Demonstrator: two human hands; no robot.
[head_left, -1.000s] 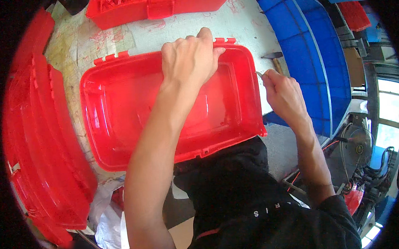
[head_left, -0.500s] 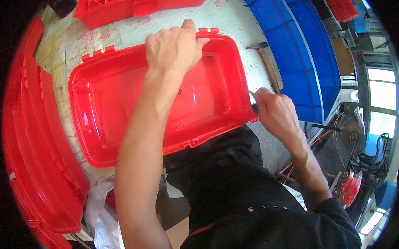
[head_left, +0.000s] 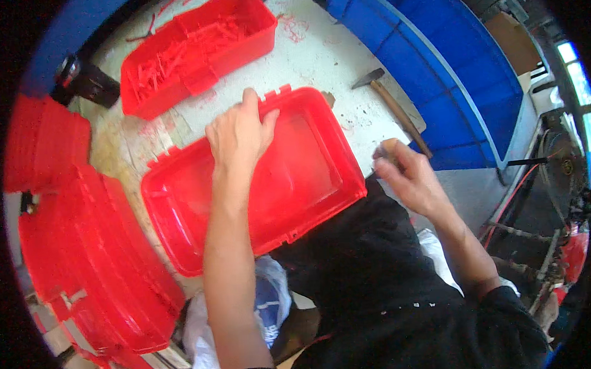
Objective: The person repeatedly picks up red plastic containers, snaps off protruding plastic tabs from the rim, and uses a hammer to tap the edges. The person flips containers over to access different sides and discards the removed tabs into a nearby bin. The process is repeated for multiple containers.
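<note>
A shallow red plastic toolbox lid (head_left: 295,178), with hinge tabs on its far edge and its hollow side up, lies tilted across the table's near edge, against my black clothing. My left hand (head_left: 238,131) grips its far rim, thumb inside and fingers over the edge. The left forearm hides part of the lid's middle. My right hand (head_left: 406,174) is off the lid's right corner, not touching it. Its fingers are closed around a small dark-grey tool (head_left: 380,154), mostly hidden, so its kind is unclear.
Beyond the lid stands a red bin (head_left: 194,71) of red plastic scraps. A hammer (head_left: 397,109) lies at right beside large blue crates (head_left: 428,82). Stacked red plastic parts (head_left: 109,256) fill the left side. A black object (head_left: 90,84) stands at far left.
The view has shifted, bringing more of the scrap bin and left stack into sight. My right hand has come away from the lid's right edge. My left hand keeps its grip on the far rim.
</note>
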